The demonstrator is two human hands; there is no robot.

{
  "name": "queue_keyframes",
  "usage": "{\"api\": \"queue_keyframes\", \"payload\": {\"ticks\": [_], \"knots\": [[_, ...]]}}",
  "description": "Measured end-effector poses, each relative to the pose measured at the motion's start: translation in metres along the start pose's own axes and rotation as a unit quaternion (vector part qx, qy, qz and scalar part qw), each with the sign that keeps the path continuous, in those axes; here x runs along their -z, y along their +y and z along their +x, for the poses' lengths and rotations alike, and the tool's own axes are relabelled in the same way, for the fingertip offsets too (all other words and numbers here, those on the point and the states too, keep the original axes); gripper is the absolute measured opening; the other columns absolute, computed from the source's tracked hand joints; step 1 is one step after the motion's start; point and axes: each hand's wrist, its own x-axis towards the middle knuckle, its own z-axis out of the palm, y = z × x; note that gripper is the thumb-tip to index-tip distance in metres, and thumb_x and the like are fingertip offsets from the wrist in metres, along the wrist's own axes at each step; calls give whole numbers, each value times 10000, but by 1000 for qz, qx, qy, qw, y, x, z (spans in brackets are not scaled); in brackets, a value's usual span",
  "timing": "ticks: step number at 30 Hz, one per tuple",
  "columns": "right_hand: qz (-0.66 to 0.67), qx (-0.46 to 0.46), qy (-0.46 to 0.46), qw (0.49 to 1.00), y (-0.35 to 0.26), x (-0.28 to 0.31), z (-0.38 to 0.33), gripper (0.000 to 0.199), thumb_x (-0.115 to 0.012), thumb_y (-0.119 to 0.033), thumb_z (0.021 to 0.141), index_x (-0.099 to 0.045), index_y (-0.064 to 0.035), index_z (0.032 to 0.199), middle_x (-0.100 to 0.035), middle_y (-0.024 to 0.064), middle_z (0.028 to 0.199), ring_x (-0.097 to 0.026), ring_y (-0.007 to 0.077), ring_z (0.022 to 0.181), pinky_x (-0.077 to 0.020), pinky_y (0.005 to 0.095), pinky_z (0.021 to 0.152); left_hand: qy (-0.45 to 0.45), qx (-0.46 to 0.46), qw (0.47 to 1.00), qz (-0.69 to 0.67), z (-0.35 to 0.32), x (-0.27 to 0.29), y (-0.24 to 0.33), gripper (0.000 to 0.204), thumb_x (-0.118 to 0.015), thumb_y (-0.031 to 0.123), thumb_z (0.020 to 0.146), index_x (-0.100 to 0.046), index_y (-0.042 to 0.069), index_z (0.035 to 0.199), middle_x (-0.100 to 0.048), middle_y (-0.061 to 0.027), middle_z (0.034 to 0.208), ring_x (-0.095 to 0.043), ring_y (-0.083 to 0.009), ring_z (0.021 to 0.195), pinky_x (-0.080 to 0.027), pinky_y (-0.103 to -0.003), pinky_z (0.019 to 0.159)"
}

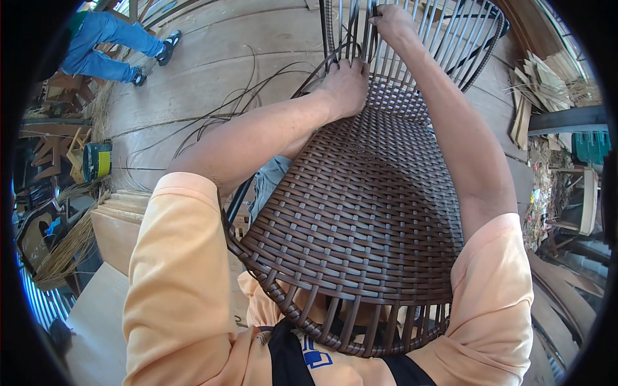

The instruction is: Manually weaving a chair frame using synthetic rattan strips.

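Weaving the backrest looks like the step in hand on the brown wicker chair (360,212), which fills the centre of the frame. Its broad seat is already closely woven, so matching that even, snug spacing seems the right standard. At upper centre, the backrest (444,38) has a woven band low down and bare upright stakes (465,31) above it; each new row is best packed down hard against that band, with the stakes kept straight. Long loose strands (241,103) trail over the floor at upper left, and are best drawn through without twists or snags. The left hand (346,89) curls at the backrest's lower left corner; the right hand (393,24) reaches higher, its fingers bent at the dark stakes. I cannot tell whether either clamps a strand or a stake.
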Motion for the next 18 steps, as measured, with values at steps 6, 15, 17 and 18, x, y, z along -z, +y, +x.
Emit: {"api": "queue_keyframes", "payload": {"ticks": [6,15,17,18], "knots": [[74,-96,19,992,-41,17,-12,222,-621,-247,787,-649,-66,912,-629,187,858,-611,323,819,-471,383,717,-11,23,1000,14,-1,-4,6,483,-547,168,706,-422,-80,1100,-456,-210,1058,-493,-357,948,-428,-443,810],[7,-38,195,980,-28,-5,-21,206,-548,-154,823,-616,-18,961,-606,192,886,-594,324,813,-464,394,699,-29,72,997,31,13,-10,16,453,-557,153,705,-438,-92,1067,-440,-212,1082,-494,-357,930,-448,-454,778],[144,-38,151,977,-4,-13,-19,203,-540,-144,822,-620,-17,958,-604,183,891,-593,322,813,-470,394,705,-9,69,998,5,10,-10,16,430,-546,138,711,-444,-78,1069,-443,-201,1085,-485,-351,956,-449,-443,794],[283,-35,102,953,0,-13,-19,201,-531,-134,821,-624,-16,954,-601,174,896,-592,321,813,-475,395,711,5,65,998,-12,6,-10,13,416,-540,130,714,-450,-72,1066,-444,-197,1086,-482,-347,963,-447,-439,803]]}}
